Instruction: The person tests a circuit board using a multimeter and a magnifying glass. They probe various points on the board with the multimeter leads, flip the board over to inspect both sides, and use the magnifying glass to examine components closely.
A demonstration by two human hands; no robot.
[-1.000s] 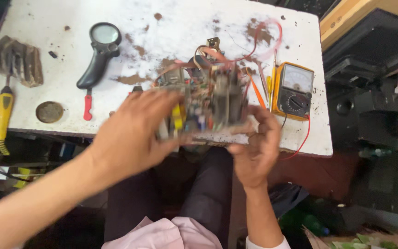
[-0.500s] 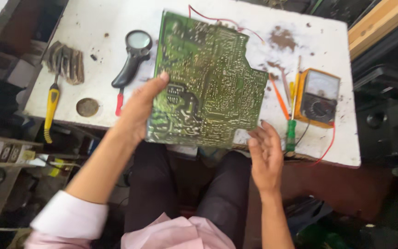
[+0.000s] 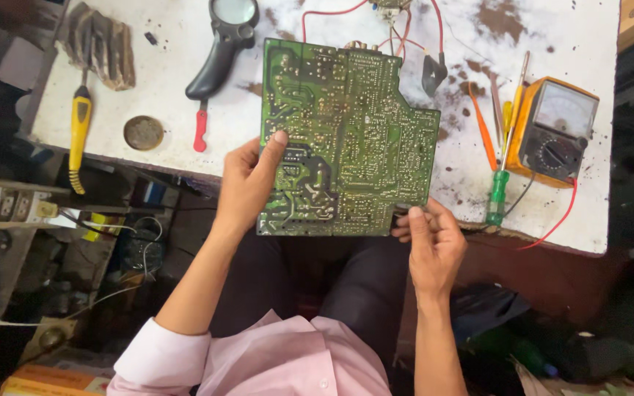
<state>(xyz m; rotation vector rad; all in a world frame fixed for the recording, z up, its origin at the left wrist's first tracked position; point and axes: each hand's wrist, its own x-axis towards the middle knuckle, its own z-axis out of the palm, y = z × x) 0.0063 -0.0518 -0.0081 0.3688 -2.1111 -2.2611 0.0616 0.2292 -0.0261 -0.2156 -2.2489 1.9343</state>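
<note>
I see a green circuit board (image 3: 346, 139), its lacquered solder side faintly glossy with dull metal traces. The table (image 3: 170, 88) looks white-painted, chipped and rust-stained, rough. At right, a meter (image 3: 555, 132) in matt orange plastic; far left, a glossy black plastic magnifier (image 3: 221, 44).

- A white, stained tabletop (image 3: 177, 139) carried the tools.
- A black-handled magnifying glass (image 3: 223, 40) lay at the top, a small red-handled tool (image 3: 199, 130) just below it.
- A round brown tin lid (image 3: 144, 133) sat near the front edge, beside a yellow-handled screwdriver (image 3: 79, 136).
- An orange analogue multimeter (image 3: 555, 132) lay at the right, a green-handled screwdriver (image 3: 499, 192) next to it.
</note>
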